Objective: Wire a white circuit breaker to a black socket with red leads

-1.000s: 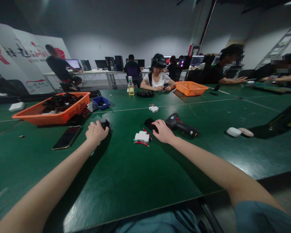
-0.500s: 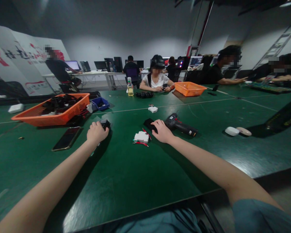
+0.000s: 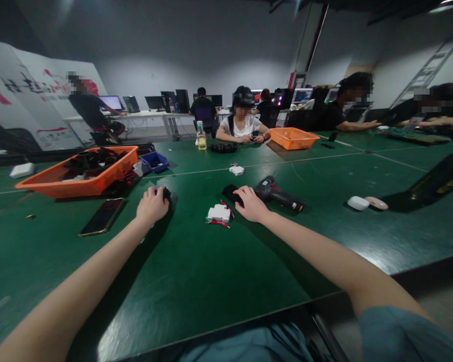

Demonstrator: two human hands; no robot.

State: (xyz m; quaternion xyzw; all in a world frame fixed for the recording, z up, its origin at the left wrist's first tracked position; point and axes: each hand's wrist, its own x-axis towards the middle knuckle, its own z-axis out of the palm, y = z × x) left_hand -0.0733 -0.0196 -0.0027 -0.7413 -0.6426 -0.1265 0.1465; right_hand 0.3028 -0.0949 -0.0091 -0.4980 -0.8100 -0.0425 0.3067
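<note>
My left hand (image 3: 152,205) is closed around a small black part (image 3: 166,193), mostly hidden under the fingers. My right hand (image 3: 250,204) curls over the near end of a black oblong block (image 3: 231,192) lying on the table, fingers closed on it. Between the hands lies a white module like a circuit breaker (image 3: 219,213), with short red wires along its sides. Just beyond the right hand, a black cordless screwdriver (image 3: 281,195) rests on its side. Farther off sits a second small white module (image 3: 236,171).
At left on the green table (image 3: 196,281) are a phone (image 3: 102,217), an orange basket (image 3: 60,189) of black parts and a blue bin (image 3: 154,162). A bottle (image 3: 201,137), another orange basket (image 3: 292,141) and a seated person (image 3: 241,123) are opposite. White earbud case (image 3: 358,203) at right.
The left hand's fingers have come further over the black part, covering more of it. The right hand stays on the block. The whole view has shifted slightly.
</note>
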